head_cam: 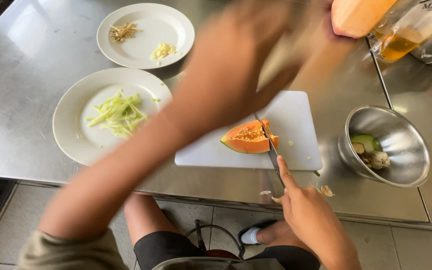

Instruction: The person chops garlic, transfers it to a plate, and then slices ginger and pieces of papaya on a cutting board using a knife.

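R hand (308, 215) grips knife (271, 147) w/ papaya wedge (246, 140); L hand (236, 55) blurred, grip unclear.

The left hand (276, 45) is motion-blurred — its grip unclear — and the oil bottle (406, 30) runs off-frame.

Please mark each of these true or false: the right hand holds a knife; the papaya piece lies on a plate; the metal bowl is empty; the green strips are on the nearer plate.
1. The right hand holds a knife. True.
2. The papaya piece lies on a plate. False: it lies on the white cutting board.
3. The metal bowl is empty. False: it holds vegetable pieces.
4. The green strips are on the nearer plate. True.
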